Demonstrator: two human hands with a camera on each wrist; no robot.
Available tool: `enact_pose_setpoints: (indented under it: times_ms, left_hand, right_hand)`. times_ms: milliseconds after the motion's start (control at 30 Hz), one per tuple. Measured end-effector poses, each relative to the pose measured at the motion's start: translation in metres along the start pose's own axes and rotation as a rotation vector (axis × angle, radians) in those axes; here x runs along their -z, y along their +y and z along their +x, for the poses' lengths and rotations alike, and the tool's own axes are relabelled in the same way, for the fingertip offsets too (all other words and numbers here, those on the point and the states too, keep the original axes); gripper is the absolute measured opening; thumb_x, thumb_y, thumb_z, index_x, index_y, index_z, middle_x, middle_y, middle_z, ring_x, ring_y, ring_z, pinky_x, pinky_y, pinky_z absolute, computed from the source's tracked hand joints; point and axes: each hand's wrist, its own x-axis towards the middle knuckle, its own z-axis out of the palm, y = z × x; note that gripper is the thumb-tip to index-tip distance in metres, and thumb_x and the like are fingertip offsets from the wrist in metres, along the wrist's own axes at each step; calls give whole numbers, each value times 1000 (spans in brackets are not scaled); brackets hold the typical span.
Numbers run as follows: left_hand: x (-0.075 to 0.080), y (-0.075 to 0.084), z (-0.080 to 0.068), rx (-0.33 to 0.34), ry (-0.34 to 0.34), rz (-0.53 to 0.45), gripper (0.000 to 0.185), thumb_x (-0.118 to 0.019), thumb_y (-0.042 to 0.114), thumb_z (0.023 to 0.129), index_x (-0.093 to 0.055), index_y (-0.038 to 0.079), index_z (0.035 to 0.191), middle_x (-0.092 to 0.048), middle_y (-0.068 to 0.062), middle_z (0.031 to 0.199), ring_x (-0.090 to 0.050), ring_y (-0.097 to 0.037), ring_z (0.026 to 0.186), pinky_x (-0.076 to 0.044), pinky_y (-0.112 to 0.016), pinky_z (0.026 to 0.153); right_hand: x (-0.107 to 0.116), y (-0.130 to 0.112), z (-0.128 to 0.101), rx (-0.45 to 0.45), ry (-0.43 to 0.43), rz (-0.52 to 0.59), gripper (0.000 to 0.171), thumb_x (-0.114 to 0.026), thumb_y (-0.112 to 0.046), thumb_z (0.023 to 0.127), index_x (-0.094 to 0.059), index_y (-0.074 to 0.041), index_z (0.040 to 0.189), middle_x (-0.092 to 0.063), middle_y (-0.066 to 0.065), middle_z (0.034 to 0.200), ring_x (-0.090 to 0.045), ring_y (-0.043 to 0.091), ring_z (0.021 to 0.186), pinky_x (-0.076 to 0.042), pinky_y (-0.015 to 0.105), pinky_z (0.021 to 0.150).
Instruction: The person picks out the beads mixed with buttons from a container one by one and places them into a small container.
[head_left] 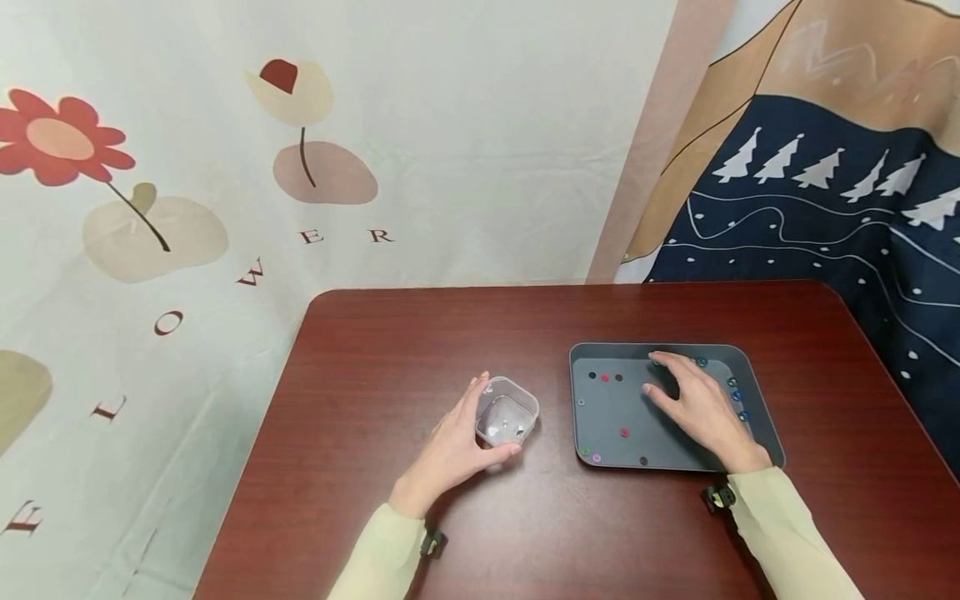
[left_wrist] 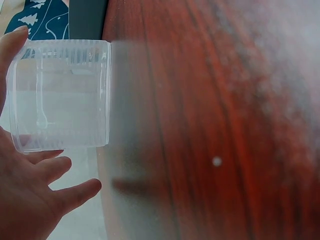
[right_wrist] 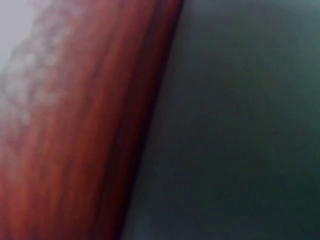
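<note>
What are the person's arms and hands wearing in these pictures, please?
Both arms wear long pale yellow-green sleeves. The left hand and right hand are bare. A small black device sits at the right cuff, and another at the left cuff.

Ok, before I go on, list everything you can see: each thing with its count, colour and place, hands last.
Table: one, dark red wood grain, under everything.
Tray: one, dark grey, on the table's right half.
Small round pieces: about a dozen, red, black, blue, green and pink, scattered in the tray; exact count unclear.
Clear container: one, transparent, left of the tray, a few small pieces inside.
Flower cloth: one, cream with red flower, behind left.
Tree cloth: one, navy with white trees, behind right.
Left hand: holds the clear container.
Right hand: inside the tray, fingers spread over the pieces.
</note>
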Motion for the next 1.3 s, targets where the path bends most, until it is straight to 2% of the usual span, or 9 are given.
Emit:
enact_pose_setpoints:
  times_ms: [367, 633, 867, 1200, 1300]
  left_hand:
    - [1, 0, 2, -4, 2, 2, 110, -85, 55, 79, -28, 13, 164, -27, -1, 170, -34, -23, 151, -37, -54, 116]
    - [0, -1, 1, -15, 12, 5, 110, -84, 55, 80, -29, 11, 164, -28, -1, 170, -36, -23, 150, -38, -55, 116]
    - [-1, -2, 1, -26, 21, 7, 109, -84, 55, 80, -30, 10, 163, -29, -2, 169, -37, -24, 150, -38, -53, 116]
    - [-1, -2, 0, -16, 12, 6, 109, -83, 56, 80, -29, 13, 164, -29, 0, 169, -40, -23, 148, -41, -53, 114]
    - [-1, -3, 0, -14, 11, 4, 109, -83, 57, 80, -28, 13, 164, -29, 0, 169, -41, -24, 148, -41, -54, 113]
  right_hand:
    - [-2, 1, 8, -41, -44, -30, 57, -69, -21, 99, -50, 3, 147, -46, 30, 150, -45, 50, 135, -37, 70, 107]
    - [-1, 2, 10, -31, -22, -87, 52, -70, -16, 98, -54, 7, 142, -49, 31, 142, -52, 50, 125, -43, 68, 101]
    - [-4, 6, 12, -3, -27, -134, 50, -70, -15, 97, -57, 10, 139, -54, 33, 135, -52, 51, 123, -41, 67, 103]
    - [-3, 5, 10, 14, -5, -112, 37, -72, -7, 96, -65, 8, 129, -60, 30, 126, -56, 48, 117, -44, 65, 98]
    - [-2, 5, 9, 27, 8, -103, 31, -71, -4, 95, -68, 8, 124, -63, 28, 120, -59, 45, 110, -48, 63, 92]
